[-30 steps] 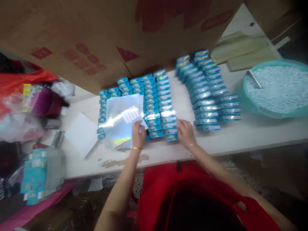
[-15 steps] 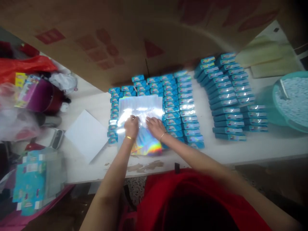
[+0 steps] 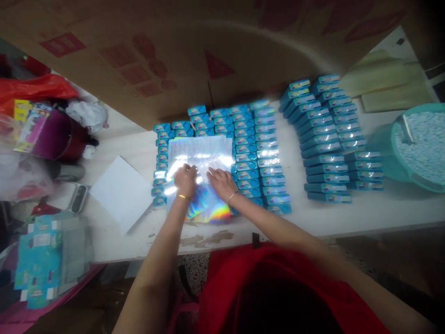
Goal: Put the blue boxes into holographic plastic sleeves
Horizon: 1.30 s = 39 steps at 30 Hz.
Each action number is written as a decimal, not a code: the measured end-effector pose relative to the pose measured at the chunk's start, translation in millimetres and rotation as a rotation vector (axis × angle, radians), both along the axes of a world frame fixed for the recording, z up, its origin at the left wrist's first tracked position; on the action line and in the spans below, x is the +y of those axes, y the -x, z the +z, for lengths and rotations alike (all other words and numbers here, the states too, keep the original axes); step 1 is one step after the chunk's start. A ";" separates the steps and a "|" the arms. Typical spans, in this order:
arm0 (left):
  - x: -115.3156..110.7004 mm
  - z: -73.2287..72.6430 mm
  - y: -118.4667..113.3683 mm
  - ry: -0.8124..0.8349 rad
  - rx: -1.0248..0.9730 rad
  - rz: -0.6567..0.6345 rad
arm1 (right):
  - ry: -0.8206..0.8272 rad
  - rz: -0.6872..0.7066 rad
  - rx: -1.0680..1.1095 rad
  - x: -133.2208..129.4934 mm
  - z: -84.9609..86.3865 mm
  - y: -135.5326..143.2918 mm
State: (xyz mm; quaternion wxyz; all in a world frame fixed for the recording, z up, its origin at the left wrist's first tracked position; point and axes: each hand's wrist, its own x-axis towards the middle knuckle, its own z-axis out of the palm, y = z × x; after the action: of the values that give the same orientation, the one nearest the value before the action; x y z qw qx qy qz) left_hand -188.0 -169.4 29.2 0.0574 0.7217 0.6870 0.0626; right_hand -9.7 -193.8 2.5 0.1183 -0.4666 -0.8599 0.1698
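At nine o'clock we see one white sheet. Near the centre, our left hand curls its fingers narrowly on the shiny sheets; blur keeps us from telling whether they pinch anything. The shiny sheets overlap, uncountable, hiding some of the blue boxes beneath, so we cannot total those. Our right hand touches the shiny sheets, fingers loosely extended, slightly apart. Toward three o'clock, the frame cuts off one green basin of pale pieces.
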 end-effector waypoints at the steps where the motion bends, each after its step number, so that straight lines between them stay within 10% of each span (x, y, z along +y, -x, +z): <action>1: 0.3 0.5 0.8 0.010 0.017 -0.022 | 0.000 0.001 0.001 -0.5 0.2 -0.3; 11: -52.7 38.8 -18.3 -0.177 -0.317 -0.063 | 0.159 -0.032 0.149 6.4 8.6 -1.9; 19: -111.2 100.4 -93.1 -0.195 -1.309 0.659 | 0.755 -0.362 1.046 -31.2 58.1 -41.6; 23: -128.0 88.1 -132.8 -0.031 -1.463 0.724 | 0.980 -0.569 1.198 -76.8 68.1 -80.5; 29: -148.0 51.4 -202.8 0.187 -1.458 0.719 | 0.684 -0.833 1.038 -114.5 68.8 -166.9; 33: -148.3 51.7 -242.8 0.225 -1.504 0.674 | 0.579 -1.066 0.937 -122.6 63.8 -217.2; 39: -151.3 48.4 -269.9 0.310 -1.499 0.654 | 0.796 -0.932 0.947 -134.1 57.1 -239.2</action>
State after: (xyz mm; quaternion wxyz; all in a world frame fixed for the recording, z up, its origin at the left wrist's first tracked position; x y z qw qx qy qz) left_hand 81.9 -320.7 77.6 0.5775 0.2366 0.6424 0.4447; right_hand 229.5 -327.9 59.7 0.3557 -0.6654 -0.3068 0.5802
